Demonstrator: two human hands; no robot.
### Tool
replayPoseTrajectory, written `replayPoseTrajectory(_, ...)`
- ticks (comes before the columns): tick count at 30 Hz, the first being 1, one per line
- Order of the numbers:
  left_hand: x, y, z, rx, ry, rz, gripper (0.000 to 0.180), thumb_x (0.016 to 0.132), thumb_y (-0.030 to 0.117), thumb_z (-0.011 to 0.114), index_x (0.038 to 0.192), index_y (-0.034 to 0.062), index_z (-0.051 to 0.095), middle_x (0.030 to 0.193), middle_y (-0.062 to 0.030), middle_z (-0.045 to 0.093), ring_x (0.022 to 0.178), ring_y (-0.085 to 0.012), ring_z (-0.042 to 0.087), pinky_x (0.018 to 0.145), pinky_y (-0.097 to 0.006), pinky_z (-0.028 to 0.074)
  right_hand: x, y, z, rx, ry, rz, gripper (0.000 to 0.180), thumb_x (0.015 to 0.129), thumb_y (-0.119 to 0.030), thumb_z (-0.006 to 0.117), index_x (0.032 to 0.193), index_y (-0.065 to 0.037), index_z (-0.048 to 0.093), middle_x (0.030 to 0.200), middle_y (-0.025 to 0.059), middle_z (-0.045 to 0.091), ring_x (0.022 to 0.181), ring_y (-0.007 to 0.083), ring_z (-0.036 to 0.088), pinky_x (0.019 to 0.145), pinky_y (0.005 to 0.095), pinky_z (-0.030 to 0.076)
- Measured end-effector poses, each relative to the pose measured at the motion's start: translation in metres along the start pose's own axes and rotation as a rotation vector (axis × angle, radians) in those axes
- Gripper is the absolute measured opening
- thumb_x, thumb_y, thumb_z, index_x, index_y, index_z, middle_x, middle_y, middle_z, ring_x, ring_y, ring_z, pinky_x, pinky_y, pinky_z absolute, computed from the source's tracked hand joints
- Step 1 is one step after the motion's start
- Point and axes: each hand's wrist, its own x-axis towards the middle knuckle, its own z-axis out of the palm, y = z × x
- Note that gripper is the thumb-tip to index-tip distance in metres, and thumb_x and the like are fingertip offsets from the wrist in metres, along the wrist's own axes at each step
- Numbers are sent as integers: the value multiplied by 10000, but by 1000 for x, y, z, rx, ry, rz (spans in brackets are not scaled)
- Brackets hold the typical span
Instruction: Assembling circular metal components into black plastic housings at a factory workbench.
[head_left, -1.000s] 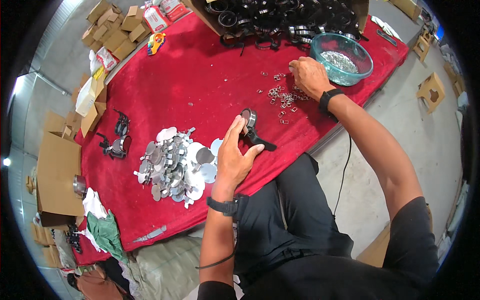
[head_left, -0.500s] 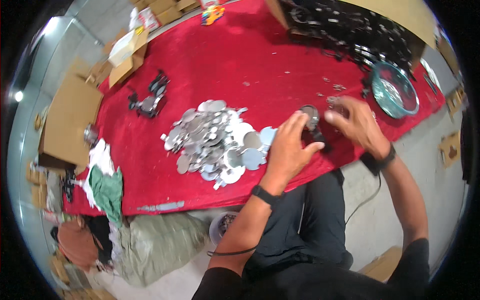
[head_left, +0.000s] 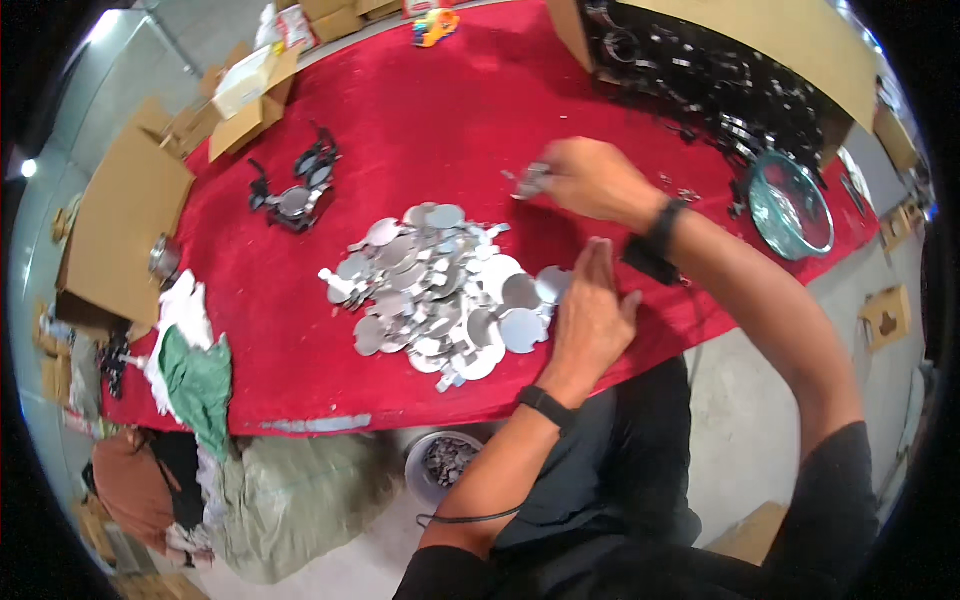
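My right hand (head_left: 597,180) is held over the cloth right of centre, its fingers closed on a blurred grey metallic piece (head_left: 534,180). Its exact kind does not show, as the fingers cover part of it. Closer to me, my left hand (head_left: 592,325) rests at the right edge of a heap of shiny metal discs (head_left: 430,290), fingers stretched out and thumb apart. Nothing shows in it. Several watches with black straps (head_left: 296,200) lie left of the heap.
A red-covered table (head_left: 430,110) spans the view. At its far right stand a cardboard box (head_left: 790,50) of dark watches and a teal transparent bowl (head_left: 790,205). White and green cloths (head_left: 195,370) hang at the left edge. Below is a bucket (head_left: 430,485) of small pieces.
My right hand has moved left and away from me, across the cloth, with a grey piece at its fingertips. The dark-strapped watch beside my left hand no longer shows there.
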Motion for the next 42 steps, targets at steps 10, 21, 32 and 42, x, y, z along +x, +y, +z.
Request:
replayPoseTrajectory(10,2,13,-8,3,-86,-104,752,888,106,828,1531,-91,490,1558,-359,529,1426,-518,543,1215,-534,457,6,42,-59,449,178,18,387,994,-112,703,1327,84,726,1171,226,818,979,255,804,865,398,659)
replayPoseTrajectory(21,-8,4,2,46,-320,249,350,980,208,740,1215,-50,715,1282,-256,720,1267,-435,657,1103,-522,531,-73,17,-10,222,-220,-232,371,863,-115,806,1208,19,785,1113,213,817,1026,349,804,929,434,636)
replayPoseTrajectory(32,-11,1,12,224,-463,205,547,1025,312,651,1505,55,600,1511,-230,641,1447,-420,569,1235,-546,426,-70,-14,43,-224,-363,-380,486,774,-131,841,1238,-43,725,1101,222,725,1106,429,719,951,527,600)
replayPoseTrajectory(42,-8,16,-3,121,-366,220,309,978,240,738,1203,31,775,1201,-198,790,1191,-402,733,1066,-505,571,-80,23,31,-46,-321,-223,395,840,-236,791,1199,-72,808,1075,252,803,1052,450,772,927,523,622)
